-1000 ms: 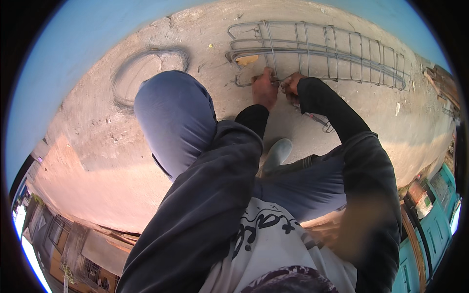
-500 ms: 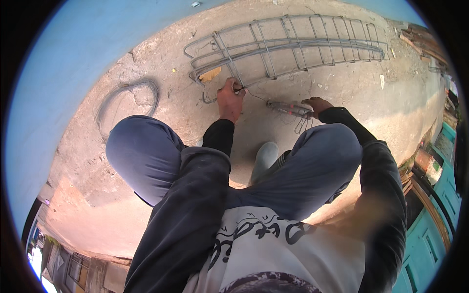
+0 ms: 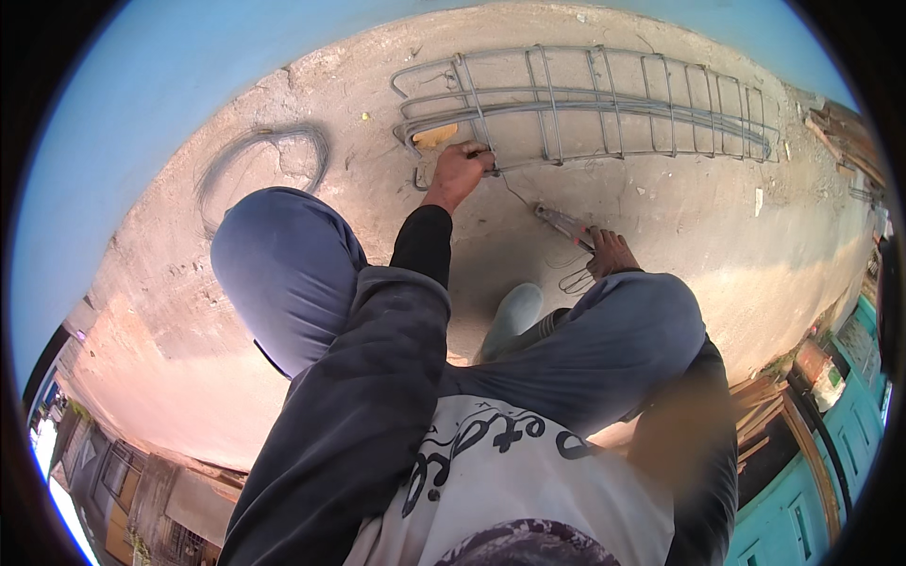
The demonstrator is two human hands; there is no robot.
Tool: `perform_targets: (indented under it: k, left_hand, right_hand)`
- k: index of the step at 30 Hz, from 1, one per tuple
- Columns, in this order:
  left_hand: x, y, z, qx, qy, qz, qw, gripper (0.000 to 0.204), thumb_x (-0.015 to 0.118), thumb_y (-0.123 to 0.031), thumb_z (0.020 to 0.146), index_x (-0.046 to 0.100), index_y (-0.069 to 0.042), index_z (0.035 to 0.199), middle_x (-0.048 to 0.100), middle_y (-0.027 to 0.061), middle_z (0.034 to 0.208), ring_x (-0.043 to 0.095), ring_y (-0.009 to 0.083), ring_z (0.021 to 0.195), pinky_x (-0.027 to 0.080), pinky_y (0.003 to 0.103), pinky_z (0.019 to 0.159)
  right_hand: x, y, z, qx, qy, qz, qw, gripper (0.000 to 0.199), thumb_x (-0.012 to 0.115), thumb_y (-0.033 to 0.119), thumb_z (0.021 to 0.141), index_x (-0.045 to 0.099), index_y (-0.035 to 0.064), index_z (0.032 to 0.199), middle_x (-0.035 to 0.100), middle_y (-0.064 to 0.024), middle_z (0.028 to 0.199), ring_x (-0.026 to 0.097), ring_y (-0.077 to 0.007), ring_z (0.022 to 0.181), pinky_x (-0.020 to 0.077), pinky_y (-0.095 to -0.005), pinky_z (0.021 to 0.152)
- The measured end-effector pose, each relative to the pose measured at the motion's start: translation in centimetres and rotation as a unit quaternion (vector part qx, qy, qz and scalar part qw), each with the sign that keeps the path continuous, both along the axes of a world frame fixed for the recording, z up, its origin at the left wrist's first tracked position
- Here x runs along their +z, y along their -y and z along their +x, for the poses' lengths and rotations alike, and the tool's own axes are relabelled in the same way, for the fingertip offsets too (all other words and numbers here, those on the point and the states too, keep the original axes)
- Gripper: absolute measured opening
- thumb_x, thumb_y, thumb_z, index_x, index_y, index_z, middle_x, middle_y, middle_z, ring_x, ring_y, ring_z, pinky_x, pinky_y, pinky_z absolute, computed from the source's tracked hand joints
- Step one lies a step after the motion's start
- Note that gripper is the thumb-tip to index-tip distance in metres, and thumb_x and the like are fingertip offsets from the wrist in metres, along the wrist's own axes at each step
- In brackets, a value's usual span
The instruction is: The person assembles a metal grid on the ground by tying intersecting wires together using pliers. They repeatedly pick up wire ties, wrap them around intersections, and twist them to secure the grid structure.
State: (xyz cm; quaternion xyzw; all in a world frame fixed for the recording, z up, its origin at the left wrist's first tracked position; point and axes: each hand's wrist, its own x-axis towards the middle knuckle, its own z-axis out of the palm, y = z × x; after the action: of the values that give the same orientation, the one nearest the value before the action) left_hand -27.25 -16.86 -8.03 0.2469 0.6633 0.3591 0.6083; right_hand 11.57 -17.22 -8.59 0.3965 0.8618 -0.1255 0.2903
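A long cage of grey steel bars [image 3: 604, 99] lies on the concrete ground ahead of my knees. My left hand [image 3: 461, 172] is closed on a bar at the cage's near left corner. My right hand [image 3: 611, 253] rests lower on the ground, just above my right knee, gripping a pair of pliers [image 3: 559, 223] with reddish handles. The pliers' jaws point up-left toward the cage. A thin wire runs from the cage down toward them. Small bent wire pieces [image 3: 576, 281] lie beside my right hand.
A coil of thin wire [image 3: 266, 156] lies on the ground to the left. An orange scrap [image 3: 434, 137] sits under the cage's left end. My pale boot [image 3: 512, 316] is between my knees. Timber and teal doors are at the right rim.
Both hands were together at the cage corner a second ago. My right hand has since drawn back down and right with the pliers, while my left hand stays on the bar.
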Motion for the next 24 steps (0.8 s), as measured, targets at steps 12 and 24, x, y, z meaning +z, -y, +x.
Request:
perform_targets:
  k: [12,24]
  left_hand:
    - [-1.3,0.1,0.1,-0.016,-0.062,0.003,0.998,0.035,0.068,-0.03,0.088,0.073,0.001,0.104,0.074,0.0126,0.085,0.069,0.0231,0.077,0.052,0.035,0.076]
    - [-2.5,-0.2,-0.2,0.027,0.041,-0.023,0.999,0.033,0.07,-0.026,0.088,0.072,0.005,0.101,0.073,0.014,0.08,0.068,0.0204,0.072,0.052,0.033,0.071]
  right_hand:
    - [9.8,-7.3,1.6,-0.52,-0.104,-0.351,0.772,0.049,0.064,0.015,0.085,0.051,0.0105,0.132,0.054,-0.0035,0.07,0.055,-0.0151,0.058,0.0463,-0.0321,0.054]
    - [16.8,-14.5,-16.8,0.1,0.024,-0.141,0.985,0.064,0.056,0.006,0.09,0.037,0.0179,0.15,0.055,-0.0166,0.119,0.057,-0.0337,0.108,0.0477,-0.0422,0.092]
